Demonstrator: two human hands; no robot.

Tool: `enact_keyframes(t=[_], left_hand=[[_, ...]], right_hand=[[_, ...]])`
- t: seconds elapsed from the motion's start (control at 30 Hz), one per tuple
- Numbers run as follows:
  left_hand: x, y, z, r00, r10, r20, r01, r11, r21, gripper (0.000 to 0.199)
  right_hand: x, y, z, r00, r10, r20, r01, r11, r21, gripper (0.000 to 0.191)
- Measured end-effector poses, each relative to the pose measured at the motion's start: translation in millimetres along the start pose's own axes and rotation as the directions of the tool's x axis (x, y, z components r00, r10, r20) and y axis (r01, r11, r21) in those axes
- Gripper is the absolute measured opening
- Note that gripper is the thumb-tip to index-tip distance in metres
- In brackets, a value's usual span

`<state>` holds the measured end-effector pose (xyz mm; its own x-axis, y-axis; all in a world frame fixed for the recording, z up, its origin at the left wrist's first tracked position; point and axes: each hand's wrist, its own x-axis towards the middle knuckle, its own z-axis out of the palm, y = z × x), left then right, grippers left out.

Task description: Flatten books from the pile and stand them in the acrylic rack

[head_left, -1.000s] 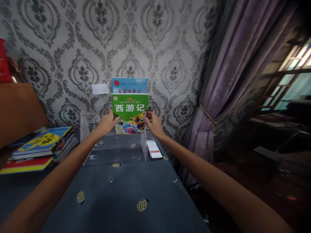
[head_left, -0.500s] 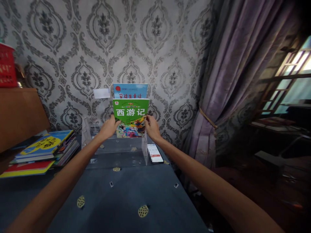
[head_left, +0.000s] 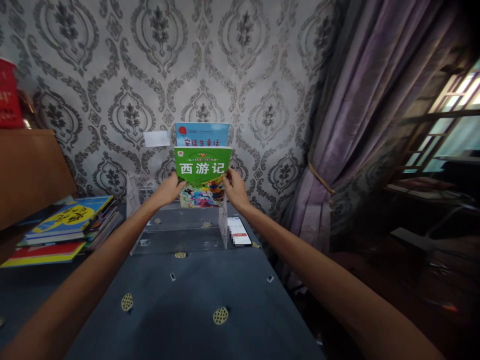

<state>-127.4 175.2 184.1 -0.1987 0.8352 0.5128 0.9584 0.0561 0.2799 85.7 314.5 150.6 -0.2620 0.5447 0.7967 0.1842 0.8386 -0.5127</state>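
A green picture book (head_left: 202,175) with white Chinese characters stands upright, facing me, in or just over a clear acrylic rack (head_left: 180,239). My left hand (head_left: 170,190) grips its left edge, thumb on the cover. On the right edge my right hand (head_left: 235,190) is closed, fingers partly behind the book. Behind it rises a blue book (head_left: 202,132) with red characters, its lower part covered by the green one. Whether the green book's bottom edge touches the rack, I cannot tell.
A phone (head_left: 239,232) lies right of the rack on the dark patterned tablecloth (head_left: 176,310). Stacked books (head_left: 71,220) sit at the left beside a brown wooden box (head_left: 33,175) with a red basket (head_left: 8,95) on top. A purple curtain (head_left: 318,175) hangs at the right.
The view has tilted slightly downward, so everything near the rack sits a little differently in frame. Both hands keep hold of the green book, which shows little movement relative to the rack.
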Motion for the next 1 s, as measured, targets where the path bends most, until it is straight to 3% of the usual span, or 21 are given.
enact_keyframes(t=[0.4,0.57,0.77,1.0], left_hand=[[-3.2,9.7,-0.5,0.998,-0.065,0.005,0.065,0.997,0.039,0.035],[-17.7,9.2,-0.3,0.998,-0.041,0.054,0.038,0.998,0.056,0.034],[-44.4,11.9,12.4,0.997,-0.059,0.048,0.054,0.993,0.104,0.03],[-47.1,11.7,6.9,0.999,-0.026,0.022,0.025,0.998,0.049,0.038]], right_hand=[[4.0,1.5,-0.6,0.998,0.037,0.044,-0.042,0.992,0.12,0.046],[-3.3,2.6,-4.0,0.997,0.034,0.063,-0.045,0.983,0.176,0.048],[-13.2,8.0,-2.5,0.99,0.138,0.026,-0.14,0.962,0.233,0.047],[-4.3,-4.1,-2.8,0.975,0.221,0.009,-0.216,0.945,0.246,0.048]])
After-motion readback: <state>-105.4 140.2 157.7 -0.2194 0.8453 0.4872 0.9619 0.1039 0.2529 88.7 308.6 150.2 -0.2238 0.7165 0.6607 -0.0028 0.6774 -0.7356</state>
